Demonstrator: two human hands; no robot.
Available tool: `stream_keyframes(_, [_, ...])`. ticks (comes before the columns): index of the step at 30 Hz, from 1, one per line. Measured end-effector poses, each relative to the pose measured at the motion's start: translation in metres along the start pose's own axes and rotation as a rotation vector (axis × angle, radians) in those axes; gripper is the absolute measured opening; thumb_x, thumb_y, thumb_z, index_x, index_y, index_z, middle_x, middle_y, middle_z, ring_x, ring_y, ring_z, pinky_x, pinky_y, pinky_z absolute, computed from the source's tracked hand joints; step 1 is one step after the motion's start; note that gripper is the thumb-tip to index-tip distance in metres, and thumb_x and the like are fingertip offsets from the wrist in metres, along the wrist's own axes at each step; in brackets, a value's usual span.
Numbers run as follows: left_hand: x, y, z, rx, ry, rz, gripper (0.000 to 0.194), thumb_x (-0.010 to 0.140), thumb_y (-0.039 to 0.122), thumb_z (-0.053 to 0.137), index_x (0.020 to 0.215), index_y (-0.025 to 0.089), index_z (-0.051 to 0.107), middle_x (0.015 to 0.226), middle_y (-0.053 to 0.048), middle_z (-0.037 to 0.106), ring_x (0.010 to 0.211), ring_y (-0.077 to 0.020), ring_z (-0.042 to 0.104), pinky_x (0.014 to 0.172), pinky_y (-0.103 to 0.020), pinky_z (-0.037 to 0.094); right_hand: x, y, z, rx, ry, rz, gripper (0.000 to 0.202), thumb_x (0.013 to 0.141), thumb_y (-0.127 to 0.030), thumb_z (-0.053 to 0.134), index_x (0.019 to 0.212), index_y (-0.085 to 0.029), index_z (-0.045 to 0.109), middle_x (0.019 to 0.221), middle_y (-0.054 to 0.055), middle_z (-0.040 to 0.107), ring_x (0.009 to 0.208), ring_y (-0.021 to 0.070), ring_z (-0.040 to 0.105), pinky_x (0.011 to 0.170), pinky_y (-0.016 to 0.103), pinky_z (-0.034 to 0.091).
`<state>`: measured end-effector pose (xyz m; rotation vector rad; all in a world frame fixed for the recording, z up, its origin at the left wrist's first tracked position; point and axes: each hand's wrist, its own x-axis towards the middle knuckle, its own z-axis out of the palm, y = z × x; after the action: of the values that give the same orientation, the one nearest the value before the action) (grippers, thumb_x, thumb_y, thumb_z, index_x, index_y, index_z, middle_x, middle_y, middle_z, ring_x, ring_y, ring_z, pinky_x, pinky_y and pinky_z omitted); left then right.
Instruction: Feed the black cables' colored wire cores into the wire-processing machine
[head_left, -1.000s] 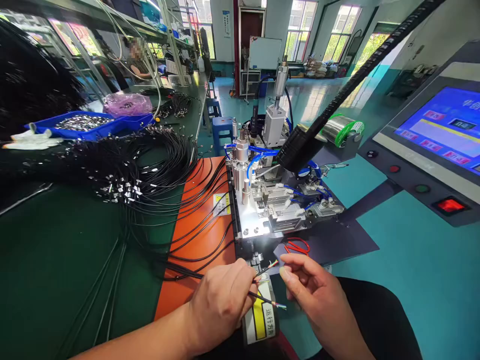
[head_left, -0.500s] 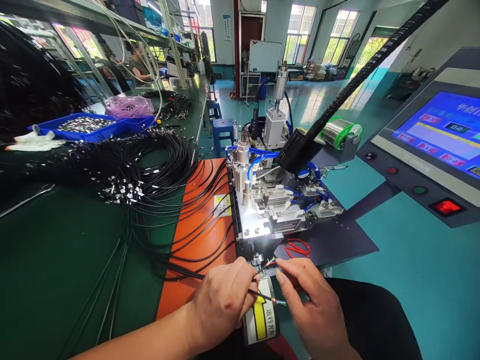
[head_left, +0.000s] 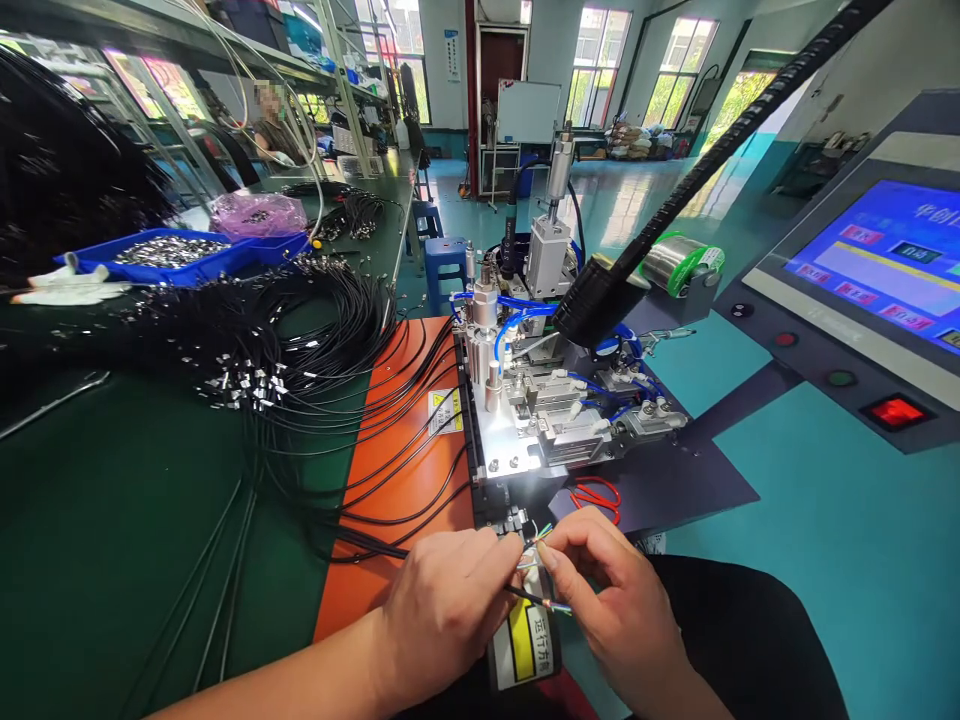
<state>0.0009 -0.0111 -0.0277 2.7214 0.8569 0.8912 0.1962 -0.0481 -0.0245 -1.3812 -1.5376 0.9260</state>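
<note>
My left hand (head_left: 457, 590) is closed around black cables (head_left: 375, 541) that run in from the left over the orange plate. One stripped cable end (head_left: 551, 602) pokes out below its fingers, with thin coloured wires showing. At my right hand (head_left: 611, 585), thumb and forefinger pinch the thin coloured wires (head_left: 544, 535) of another cable end, just beyond the left fingertips. Under both hands is a round part with a white and yellow label (head_left: 531, 645). Right behind them stands the metal machine (head_left: 555, 400), with a small fixture (head_left: 514, 520) at its near end.
Red-handled scissors (head_left: 596, 497) lie beside the machine. A black lamp arm (head_left: 675, 210) slants overhead, and a control screen (head_left: 885, 250) stands at right. Bundled black cables (head_left: 322, 330) and a blue tray (head_left: 165, 255) of metal parts cover the left bench. A person (head_left: 274, 130) sits farther back.
My right hand has moved slightly left and its thumb and forefinger have closed on the coloured wires. The left hand stays on the cables, its fingers shifted slightly toward the right hand.
</note>
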Motion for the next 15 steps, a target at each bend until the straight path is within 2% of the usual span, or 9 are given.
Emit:
stream_keyframes(5, [-0.001, 0.003, 0.001, -0.044, 0.004, -0.014, 0.018, 0.096, 0.015, 0.048, 0.078, 0.019, 0.046, 0.066, 0.001, 0.047, 0.057, -0.0150, 0.044, 0.054, -0.032, 0.028, -0.009, 0.007, 0.016, -0.165, 0.134, -0.227, 0.010, 0.093, -0.017, 0.057, 0.088, -0.022, 0.064, 0.083, 0.002, 0.064, 0.076, 0.0158, 0.063, 0.070, 0.027, 0.047])
stream_keyframes(8, [0.000, 0.003, 0.001, -0.045, 0.011, -0.001, 0.019, 0.095, 0.014, 0.048, 0.077, 0.019, 0.045, 0.065, 0.001, 0.045, 0.056, -0.0151, 0.043, 0.053, -0.032, 0.027, -0.010, 0.008, 0.024, -0.189, 0.140, -0.268, 0.008, 0.092, -0.017, 0.058, 0.092, -0.022, 0.064, 0.084, 0.002, 0.065, 0.076, 0.0167, 0.063, 0.071, 0.028, 0.048])
stream_keyframes(10, [0.001, 0.002, 0.000, -0.054, 0.009, -0.019, 0.017, 0.094, 0.013, 0.046, 0.078, 0.019, 0.046, 0.066, 0.000, 0.046, 0.057, -0.0155, 0.043, 0.053, -0.032, 0.027, -0.007, 0.006, 0.022, -0.133, 0.125, -0.209, 0.009, 0.093, -0.019, 0.058, 0.089, -0.022, 0.066, 0.083, 0.002, 0.065, 0.076, 0.0167, 0.063, 0.069, 0.028, 0.048])
stream_keyframes(12, [0.001, 0.001, 0.000, -0.071, -0.004, -0.044, 0.015, 0.094, 0.013, 0.045, 0.081, 0.018, 0.048, 0.068, -0.001, 0.048, 0.059, -0.0158, 0.044, 0.054, -0.031, 0.028, -0.005, 0.003, 0.016, -0.042, 0.088, -0.084, 0.011, 0.093, -0.023, 0.059, 0.085, -0.022, 0.067, 0.082, 0.002, 0.065, 0.075, 0.0165, 0.063, 0.067, 0.027, 0.049])
stream_keyframes(15, [0.002, 0.001, -0.001, -0.090, -0.024, -0.069, 0.013, 0.093, 0.013, 0.045, 0.082, 0.018, 0.049, 0.068, -0.001, 0.048, 0.059, -0.0156, 0.044, 0.055, -0.030, 0.030, -0.003, 0.002, 0.004, 0.057, 0.045, 0.101, 0.009, 0.091, -0.031, 0.064, 0.091, -0.022, 0.067, 0.085, 0.002, 0.065, 0.072, 0.0163, 0.061, 0.063, 0.026, 0.050])
